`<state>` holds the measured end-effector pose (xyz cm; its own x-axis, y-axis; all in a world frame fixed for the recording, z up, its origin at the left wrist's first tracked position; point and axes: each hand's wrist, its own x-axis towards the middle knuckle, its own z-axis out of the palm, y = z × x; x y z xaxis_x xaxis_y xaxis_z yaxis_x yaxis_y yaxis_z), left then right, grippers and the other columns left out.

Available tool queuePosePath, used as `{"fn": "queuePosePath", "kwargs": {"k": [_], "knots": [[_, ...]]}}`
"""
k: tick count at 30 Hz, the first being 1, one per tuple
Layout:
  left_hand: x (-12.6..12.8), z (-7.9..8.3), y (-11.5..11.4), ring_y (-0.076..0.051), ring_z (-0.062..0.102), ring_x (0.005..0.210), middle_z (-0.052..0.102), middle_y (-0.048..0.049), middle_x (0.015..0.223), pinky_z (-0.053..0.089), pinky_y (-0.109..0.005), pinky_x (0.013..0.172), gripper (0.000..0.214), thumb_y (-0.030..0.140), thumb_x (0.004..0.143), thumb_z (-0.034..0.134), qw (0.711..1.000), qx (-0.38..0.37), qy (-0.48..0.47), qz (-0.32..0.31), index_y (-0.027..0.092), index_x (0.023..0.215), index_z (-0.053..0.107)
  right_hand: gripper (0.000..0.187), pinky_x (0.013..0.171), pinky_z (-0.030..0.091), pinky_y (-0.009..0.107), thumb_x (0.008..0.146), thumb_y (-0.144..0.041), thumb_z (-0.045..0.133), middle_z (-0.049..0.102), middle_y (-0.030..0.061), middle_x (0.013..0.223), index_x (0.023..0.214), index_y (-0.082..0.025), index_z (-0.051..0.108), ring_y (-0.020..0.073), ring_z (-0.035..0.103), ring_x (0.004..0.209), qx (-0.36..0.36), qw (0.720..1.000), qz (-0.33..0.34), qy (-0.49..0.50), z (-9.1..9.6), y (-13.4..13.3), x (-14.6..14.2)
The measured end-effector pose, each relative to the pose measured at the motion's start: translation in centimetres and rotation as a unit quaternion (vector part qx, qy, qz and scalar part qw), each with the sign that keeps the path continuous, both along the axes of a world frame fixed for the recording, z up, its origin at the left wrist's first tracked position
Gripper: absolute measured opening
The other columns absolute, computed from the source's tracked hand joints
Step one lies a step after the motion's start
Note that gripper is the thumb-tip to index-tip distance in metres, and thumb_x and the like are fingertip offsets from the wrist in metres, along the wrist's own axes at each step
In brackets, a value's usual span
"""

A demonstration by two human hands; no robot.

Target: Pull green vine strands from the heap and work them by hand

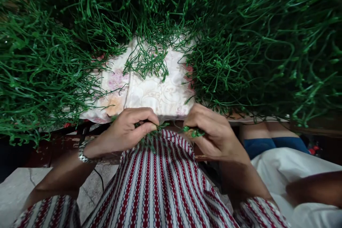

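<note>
Just in front of the table's near edge, my left hand (133, 128) pinches a few thin green plastic stems (152, 137) between thumb and fingers; their loose ends hang down over my lap. Level with it on the right, my right hand (211, 131) is closed around a small bunch of green stem tips (193, 132) that poke out by the thumb. A narrow gap separates the two hands. Beyond them, a small loose cluster of the same green stems (148, 62) lies on the pale floral tablecloth (160, 94).
Large heaps of tangled green stems cover the table at the left (45, 64), back and right (245, 50). Beside me on the right sits another person, with bare knees, blue shorts (275, 146), white clothing (283, 167) and a forearm (315, 187) in view.
</note>
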<state>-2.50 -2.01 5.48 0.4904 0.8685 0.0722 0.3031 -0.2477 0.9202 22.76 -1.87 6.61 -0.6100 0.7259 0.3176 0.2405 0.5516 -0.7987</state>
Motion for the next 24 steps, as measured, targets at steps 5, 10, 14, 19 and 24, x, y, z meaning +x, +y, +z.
{"fn": "queuePosePath", "kwargs": {"k": [5,10,14,19,24], "knots": [[2.0,-1.9,0.7,-0.007,0.049,0.052,0.058,0.0025,0.060,0.037,-0.016,0.047,0.001,0.017,0.073,0.065,0.973,-0.090,-0.102,0.186,0.017,0.073,0.064,0.007,0.066,0.042,0.025,0.088,-0.015,0.044,0.056,0.0036,0.078,0.085,-0.017,0.050,0.0121,0.053,0.070,0.009,0.995,-0.081,0.048,-1.0,0.8,-3.5],[2.5,-2.3,1.1,-0.008,0.052,0.053,0.061,0.0017,0.061,0.041,-0.016,0.048,0.004,0.019,0.070,0.068,0.956,-0.113,-0.157,0.219,0.016,0.071,0.065,0.019,0.069,0.043,0.023,0.089,-0.025,0.048,0.059,0.0046,0.088,0.105,-0.015,0.050,0.0120,0.056,0.077,-0.007,0.995,-0.103,0.001,-3.1,1.3,-5.7],[2.7,-2.2,1.1,-0.006,0.050,0.044,0.059,0.0035,0.056,0.039,-0.015,0.041,0.001,0.016,0.070,0.066,0.951,-0.113,-0.160,0.238,0.016,0.071,0.065,0.028,0.069,0.042,0.024,0.083,-0.034,0.058,0.058,0.0056,0.090,0.101,-0.014,0.053,0.0140,0.055,0.081,-0.027,0.998,-0.058,-0.022,-4.2,1.5,-6.4],[3.7,-2.7,1.0,-0.005,0.047,0.043,0.056,0.0047,0.053,0.038,-0.015,0.041,0.005,0.011,0.068,0.064,0.936,-0.102,-0.182,0.284,0.016,0.068,0.063,0.018,0.057,0.034,0.022,0.087,-0.023,0.051,0.047,-0.0007,0.065,0.070,-0.015,0.050,0.0099,0.045,0.062,0.018,0.994,-0.106,-0.031,-4.8,1.2,-6.8],[4.1,-3.3,2.4,-0.005,0.041,0.037,0.049,0.0066,0.049,0.033,-0.016,0.035,0.010,0.010,0.067,0.060,0.886,-0.108,-0.287,0.348,0.017,0.065,0.054,0.018,0.053,0.029,0.024,0.082,-0.013,0.044,0.042,-0.0011,0.061,0.064,-0.017,0.042,0.0099,0.039,0.057,0.064,0.991,-0.107,-0.036,-5.5,-0.6,-7.8]]}}
